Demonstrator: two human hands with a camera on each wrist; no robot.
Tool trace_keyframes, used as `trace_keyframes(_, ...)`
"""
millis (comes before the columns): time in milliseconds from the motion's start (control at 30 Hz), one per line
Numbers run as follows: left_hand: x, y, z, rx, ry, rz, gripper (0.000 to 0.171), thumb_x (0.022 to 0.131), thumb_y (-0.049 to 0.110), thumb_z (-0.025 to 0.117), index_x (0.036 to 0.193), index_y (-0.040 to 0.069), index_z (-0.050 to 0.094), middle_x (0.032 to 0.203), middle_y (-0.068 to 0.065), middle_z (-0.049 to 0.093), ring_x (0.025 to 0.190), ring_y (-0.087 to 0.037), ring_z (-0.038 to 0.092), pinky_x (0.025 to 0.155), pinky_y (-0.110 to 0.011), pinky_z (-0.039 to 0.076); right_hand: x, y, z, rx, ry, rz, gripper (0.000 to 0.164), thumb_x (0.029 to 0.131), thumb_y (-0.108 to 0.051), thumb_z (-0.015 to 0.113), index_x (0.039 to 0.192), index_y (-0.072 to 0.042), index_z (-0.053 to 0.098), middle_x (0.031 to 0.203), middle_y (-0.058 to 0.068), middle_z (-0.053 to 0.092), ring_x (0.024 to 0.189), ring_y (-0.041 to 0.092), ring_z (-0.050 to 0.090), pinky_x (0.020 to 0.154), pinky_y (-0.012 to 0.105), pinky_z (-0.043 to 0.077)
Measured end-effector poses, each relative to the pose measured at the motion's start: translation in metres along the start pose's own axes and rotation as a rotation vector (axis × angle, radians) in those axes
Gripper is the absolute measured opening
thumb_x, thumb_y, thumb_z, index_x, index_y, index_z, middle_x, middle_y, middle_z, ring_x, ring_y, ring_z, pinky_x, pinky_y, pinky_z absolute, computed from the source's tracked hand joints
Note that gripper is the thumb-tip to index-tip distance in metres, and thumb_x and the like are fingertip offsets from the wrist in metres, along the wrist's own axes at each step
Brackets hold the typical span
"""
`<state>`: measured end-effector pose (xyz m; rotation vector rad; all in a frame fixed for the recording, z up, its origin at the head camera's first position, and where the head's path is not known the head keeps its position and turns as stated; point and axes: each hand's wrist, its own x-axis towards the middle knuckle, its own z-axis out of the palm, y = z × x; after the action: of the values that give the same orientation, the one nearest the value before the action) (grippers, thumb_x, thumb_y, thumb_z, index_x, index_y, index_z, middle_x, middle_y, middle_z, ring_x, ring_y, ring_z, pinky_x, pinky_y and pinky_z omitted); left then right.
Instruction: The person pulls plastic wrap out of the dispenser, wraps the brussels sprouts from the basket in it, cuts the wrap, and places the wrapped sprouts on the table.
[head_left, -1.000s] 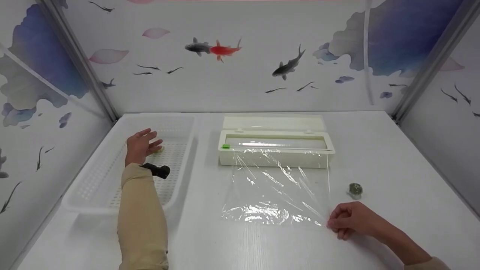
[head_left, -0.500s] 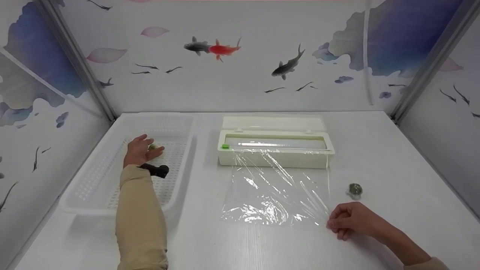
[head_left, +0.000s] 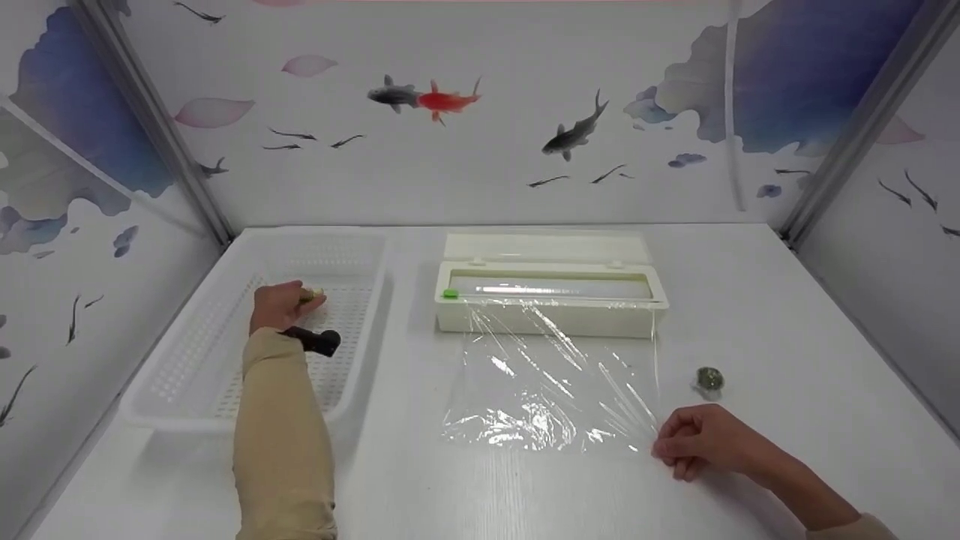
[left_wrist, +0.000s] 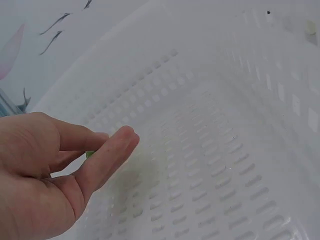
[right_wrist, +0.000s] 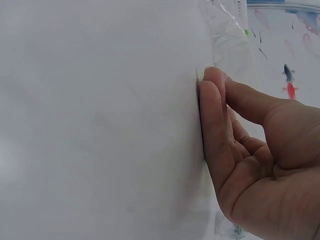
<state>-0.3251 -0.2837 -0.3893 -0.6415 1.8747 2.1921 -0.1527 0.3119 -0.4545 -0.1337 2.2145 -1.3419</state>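
On my head feed, the left hand [head_left: 279,306] is down inside the white perforated basket [head_left: 184,367] at the table's left, thumb and fingers pinching a small yellow-green piece [head_left: 309,295]. Left wrist view shows only a sliver of green between the digits; can't tell what it is.

I have the right hand [head_left: 701,439] at the near right, thumb and forefinger pinching the near right corner of the clear film [head_left: 555,390]. Film lies creased, running from the cream dispenser box [head_left: 551,319] at far centre toward the near side. Box lid [head_left: 547,246] is flipped back on the far side; green tab [head_left: 450,294] sits at the left end. Small wrapped green ball [head_left: 709,379] rests on the white table [head_left: 465,499], just beyond the right hand.
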Motion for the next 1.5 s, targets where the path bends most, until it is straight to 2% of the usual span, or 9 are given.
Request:
trace_keyframes(100,-0.005,0.005,0.000,-0.010,0.002,0.031,0.064,0.098,-0.008,0.048,0.155,-0.005,0.019,0.166,-0.014,0.019,0.081,-0.008,0.073,0.099,-0.023,0.055,0.000,0.000,0.000,-0.002,-0.002,-0.006,0.030,0.090,-0.024,0.075,0.102,0.002,0.065,0.080,0.004,0.072,0.068,0.013,0.070,0.063,0.027,0.062)
trace_keyframes(167,-0.009,0.010,0.001,0.006,-0.005,0.051,0.062,0.097,-0.007,0.051,0.153,-0.008,0.024,0.157,-0.024,0.031,0.072,-0.008,0.072,0.098,-0.024,0.056,0.000,0.001,0.000,-0.002,-0.005,-0.012,0.030,0.090,-0.024,0.075,0.101,0.003,0.065,0.080,0.004,0.072,0.068,0.012,0.070,0.063,0.027,0.062)
trace_keyframes(233,-0.011,0.014,0.003,0.046,-0.006,0.073,0.059,0.097,-0.003,0.054,0.151,-0.010,0.030,0.142,-0.026,0.043,0.072,-0.009,0.073,0.097,-0.027,0.057,0.000,0.001,-0.001,-0.003,-0.008,-0.018,0.030,0.091,-0.024,0.075,0.101,0.003,0.065,0.079,0.003,0.072,0.067,0.012,0.069,0.063,0.027,0.062)
trace_keyframes(333,-0.014,0.021,0.005,0.108,0.010,0.112,0.060,0.099,0.005,0.057,0.152,-0.006,0.032,0.127,-0.015,0.050,0.079,-0.010,0.073,0.098,-0.028,0.057,-0.001,0.001,-0.001,-0.004,-0.009,-0.023,0.031,0.091,-0.023,0.074,0.101,0.004,0.064,0.079,0.004,0.072,0.067,0.012,0.069,0.064,0.027,0.062)
trace_keyframes(533,-0.018,0.031,0.008,0.144,-0.001,0.158,0.062,0.099,0.016,0.062,0.152,-0.002,0.035,0.131,-0.009,0.051,0.105,-0.018,0.065,0.105,-0.029,0.053,-0.001,0.000,0.000,-0.021,-0.002,-0.015,0.030,0.090,-0.024,0.075,0.100,0.002,0.064,0.080,0.003,0.072,0.067,0.011,0.069,0.064,0.026,0.062)
trace_keyframes(767,-0.040,0.047,0.019,0.109,-0.030,0.198,0.060,0.098,0.009,0.062,0.150,-0.006,0.037,0.124,-0.007,0.053,0.091,-0.010,0.062,0.109,-0.031,0.049,-0.001,-0.002,0.000,-0.001,-0.004,-0.011,0.030,0.090,-0.024,0.075,0.100,0.003,0.064,0.079,0.003,0.072,0.067,0.011,0.069,0.064,0.026,0.062)
trace_keyframes(1067,-0.033,0.051,0.036,0.111,-0.029,0.247,0.052,0.099,0.010,0.060,0.145,-0.007,0.044,0.115,-0.007,0.056,0.093,-0.010,0.063,0.099,-0.025,0.055,-0.002,-0.003,0.000,-0.008,0.000,0.005,0.030,0.091,-0.023,0.075,0.101,0.003,0.065,0.080,0.003,0.072,0.067,0.011,0.069,0.064,0.026,0.062)
trace_keyframes(1300,-0.044,0.056,0.053,0.170,-0.065,0.284,0.056,0.099,0.016,0.061,0.148,-0.004,0.042,0.111,-0.005,0.059,0.083,-0.006,0.069,0.093,-0.027,0.059,-0.001,-0.001,-0.002,-0.001,-0.006,-0.008,0.027,0.092,-0.020,0.073,0.102,0.003,0.064,0.081,0.003,0.072,0.068,0.012,0.070,0.064,0.026,0.062)
trace_keyframes(1500,-0.056,0.058,0.068,0.180,-0.097,0.319,0.054,0.099,0.016,0.062,0.147,-0.001,0.043,0.119,-0.007,0.058,0.092,-0.008,0.068,0.091,-0.024,0.059,-0.001,0.000,-0.001,0.007,-0.007,-0.007,0.026,0.093,-0.018,0.072,0.103,0.004,0.064,0.081,0.004,0.073,0.067,0.011,0.070,0.064,0.027,0.062)
